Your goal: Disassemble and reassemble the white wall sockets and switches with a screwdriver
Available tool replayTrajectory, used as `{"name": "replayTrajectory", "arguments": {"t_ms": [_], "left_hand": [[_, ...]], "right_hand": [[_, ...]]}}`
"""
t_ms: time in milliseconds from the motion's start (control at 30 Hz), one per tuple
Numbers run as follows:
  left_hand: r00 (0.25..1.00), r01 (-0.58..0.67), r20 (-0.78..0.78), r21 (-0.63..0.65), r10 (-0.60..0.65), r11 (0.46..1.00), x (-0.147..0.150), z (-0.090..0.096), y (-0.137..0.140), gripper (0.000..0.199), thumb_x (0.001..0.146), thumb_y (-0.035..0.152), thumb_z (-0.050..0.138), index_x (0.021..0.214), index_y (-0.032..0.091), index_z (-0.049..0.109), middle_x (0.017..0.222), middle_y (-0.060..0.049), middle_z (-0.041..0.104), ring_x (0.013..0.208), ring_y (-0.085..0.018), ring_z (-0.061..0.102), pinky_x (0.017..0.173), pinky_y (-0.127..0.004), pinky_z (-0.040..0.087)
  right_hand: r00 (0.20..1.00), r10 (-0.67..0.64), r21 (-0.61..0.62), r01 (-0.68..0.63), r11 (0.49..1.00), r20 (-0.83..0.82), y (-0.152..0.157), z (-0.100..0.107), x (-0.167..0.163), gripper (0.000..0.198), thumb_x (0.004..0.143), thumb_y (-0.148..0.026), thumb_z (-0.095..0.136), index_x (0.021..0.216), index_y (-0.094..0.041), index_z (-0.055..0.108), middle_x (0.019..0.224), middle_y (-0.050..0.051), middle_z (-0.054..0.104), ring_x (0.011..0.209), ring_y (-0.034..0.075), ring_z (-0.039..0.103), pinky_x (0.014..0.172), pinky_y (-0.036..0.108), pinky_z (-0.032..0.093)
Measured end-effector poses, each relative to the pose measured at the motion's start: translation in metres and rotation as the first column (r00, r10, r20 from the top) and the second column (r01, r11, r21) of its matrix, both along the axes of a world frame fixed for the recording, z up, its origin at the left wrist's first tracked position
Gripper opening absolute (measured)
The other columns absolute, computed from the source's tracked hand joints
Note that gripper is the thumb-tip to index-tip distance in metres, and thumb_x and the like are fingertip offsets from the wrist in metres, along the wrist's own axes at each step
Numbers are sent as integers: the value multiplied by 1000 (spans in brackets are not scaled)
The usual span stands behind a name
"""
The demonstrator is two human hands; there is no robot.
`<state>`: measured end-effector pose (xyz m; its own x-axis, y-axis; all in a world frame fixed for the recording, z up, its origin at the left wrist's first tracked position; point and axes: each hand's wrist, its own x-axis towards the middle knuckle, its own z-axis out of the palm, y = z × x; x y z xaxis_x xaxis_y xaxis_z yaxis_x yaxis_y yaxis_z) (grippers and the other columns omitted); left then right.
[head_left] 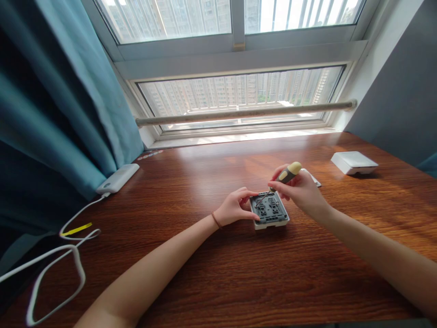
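A wall switch (273, 212) with a dark grey inner frame and a white outer box lies on the wooden table in the middle of the head view. My left hand (238, 206) grips its left side, thumb at the near corner and fingers at the far one. In my right hand (303, 189) is a screwdriver (289, 171) with a yellow and grey handle, held at a slant. Its shaft runs down to the left, and the tip meets the left part of the grey frame. Whether the tip sits in a screw is too small to tell.
Partly hidden behind my right hand lies a flat white piece (314, 178). A white box-shaped piece (355, 162) rests at the right. At the left are a white power strip (118, 178), its looped cable (80, 269) and a blue curtain (68, 91). A window stands behind the table (191, 173).
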<state>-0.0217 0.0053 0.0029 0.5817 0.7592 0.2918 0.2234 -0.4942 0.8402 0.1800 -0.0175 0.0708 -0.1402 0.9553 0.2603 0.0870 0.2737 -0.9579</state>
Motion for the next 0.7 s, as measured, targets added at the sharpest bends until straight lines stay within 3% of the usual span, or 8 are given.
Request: {"name": "replayTrajectory", "arguments": {"t_ms": [133,233,333,433,500,600,700], "left_hand": [[1000,0,1,6,0,1000,0,-1,0,61,54,38,79,108,16,60,75,3,43,64,-8,39,58,-20,35],[1000,14,19,-4,-14,1000,0,-3,1,60,55,36,80,108,16,60,75,3,42,63,-8,38,56,-20,34],[1000,17,10,9,-17,1000,-1,-5,2,61,55,35,80,109,16,60,74,3,41,64,-8,37,57,-20,33],[1000,13,-5,9,-13,1000,-1,-7,3,62,55,36,80,110,16,59,76,3,43,66,-9,38,58,-20,34],[1000,11,-6,-4,-11,1000,-1,-7,3,62,56,37,79,111,17,59,77,2,44,67,-9,39,58,-20,35],[1000,7,-3,-5,-7,1000,-1,-4,1,62,55,37,79,110,16,59,77,2,43,65,-9,40,58,-20,35],[1000,-1,-9,13,1,1000,0,-2,1,61,55,36,79,109,15,60,76,2,43,65,-9,40,58,-20,35]], "right_hand": [[983,175,-142,-180,973,-49,2,17,10,31,69,-27,70,92,-17,52,77,2,63,53,10,59,46,23,47],[958,278,-157,-285,946,-66,2,25,15,33,73,-26,67,100,-18,50,94,7,65,69,16,66,61,30,54],[946,322,-154,-322,934,-27,0,25,15,29,75,-29,65,99,-18,52,94,8,66,69,17,67,63,34,55],[964,252,-66,-247,967,83,-2,18,13,24,74,-31,66,89,-17,56,83,6,67,65,16,65,60,32,54],[979,110,44,-119,992,173,-3,11,12,23,70,-31,70,82,-16,56,75,4,66,62,16,63,58,30,54],[956,-129,176,84,981,263,-1,2,10,25,66,-33,73,73,-16,56,67,3,62,56,14,60,51,27,51],[980,-94,143,69,987,178,0,0,7,26,68,-33,71,79,-16,54,70,2,62,51,11,57,45,24,49]]}}
